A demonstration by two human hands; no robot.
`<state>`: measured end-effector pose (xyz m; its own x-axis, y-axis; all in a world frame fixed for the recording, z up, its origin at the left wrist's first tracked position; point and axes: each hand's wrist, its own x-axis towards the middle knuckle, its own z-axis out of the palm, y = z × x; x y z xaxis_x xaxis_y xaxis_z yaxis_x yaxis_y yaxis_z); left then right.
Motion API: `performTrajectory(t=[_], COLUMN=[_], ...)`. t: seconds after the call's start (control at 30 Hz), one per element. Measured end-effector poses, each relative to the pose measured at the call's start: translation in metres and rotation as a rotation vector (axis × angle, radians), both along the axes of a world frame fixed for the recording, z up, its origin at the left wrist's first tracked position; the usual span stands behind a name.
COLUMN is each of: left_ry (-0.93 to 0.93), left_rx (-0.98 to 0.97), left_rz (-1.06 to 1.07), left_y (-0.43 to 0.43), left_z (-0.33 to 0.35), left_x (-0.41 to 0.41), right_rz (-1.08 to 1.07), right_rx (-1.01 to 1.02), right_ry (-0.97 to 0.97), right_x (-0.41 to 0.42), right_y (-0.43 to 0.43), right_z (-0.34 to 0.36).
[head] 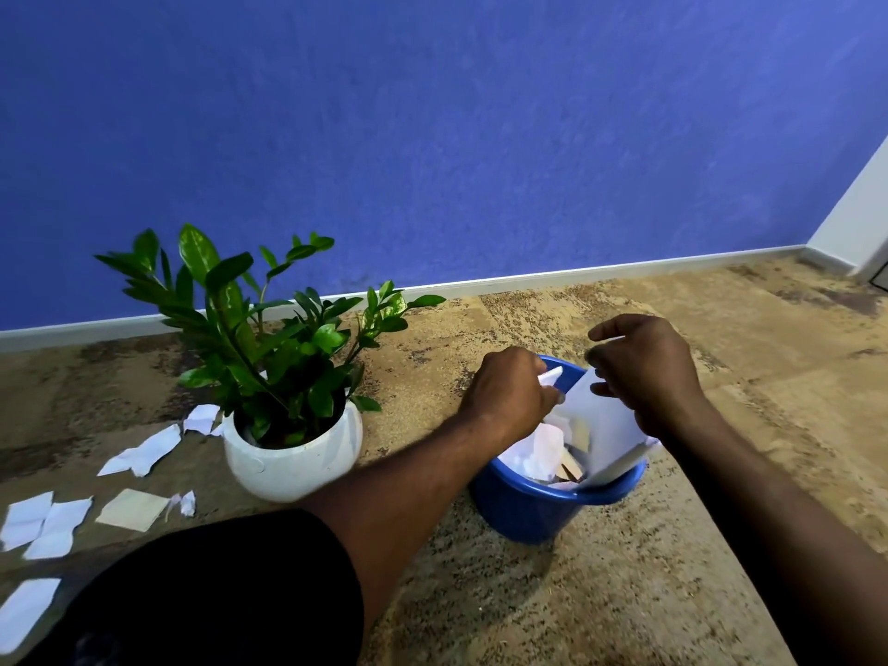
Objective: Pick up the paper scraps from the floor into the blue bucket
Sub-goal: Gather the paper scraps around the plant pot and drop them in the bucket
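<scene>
Beyond black cloth [202, 593], a scrap [551, 376] was pinched by the left hand [507, 391], the grip of the right hand [648, 372] unclear; the leaning sheet [608, 425] could be knocked from the blue bucket [524, 511] by either.

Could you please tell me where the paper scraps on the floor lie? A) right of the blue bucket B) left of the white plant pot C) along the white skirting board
B: the paper scraps lie left of the white plant pot; none show right of the blue bucket or along the skirting board.
</scene>
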<state>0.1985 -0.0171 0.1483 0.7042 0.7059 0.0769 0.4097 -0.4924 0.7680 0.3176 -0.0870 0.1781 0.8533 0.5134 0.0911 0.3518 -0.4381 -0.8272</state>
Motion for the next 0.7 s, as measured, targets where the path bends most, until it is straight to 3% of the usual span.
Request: performTrajectory(t=[0.1,0.23,0.33,0.47,0.57,0.7], left_ry=[-0.002,-0.001,-0.155,-0.263,-0.157,0.153], left_rx=[-0.047,0.029,0.008,0.025,0.112,0.015], left_rz=[-0.089,-0.164,-0.085,0.094,0.347,0.658], left_y=[0.005,0.005,0.002,-0.003,0.005,0.041], left_z=[0.000,-0.002,-0.014,-0.061,-0.119,-0.189], left_x=[0.000,-0.015,-0.050,-0.131,-0.213,-0.322], right_rz=[0.061,0.176,0.254,0.374,0.551,0.800], right_rx=[-0.073,-0.180,-0.169,-0.148,-0.147,-0.126], right_ry=[-0.074,-0.259,-0.385,-0.348,-0.251,-0.237], right_x=[-0.014,-0.050,-0.084,-0.148,-0.219,-0.315], right_y=[0.004,0.008,0.012,0.025,0.040,0.075], right_z=[-0.003,-0.007,-0.017,-0.049,-0.099,-0.178])
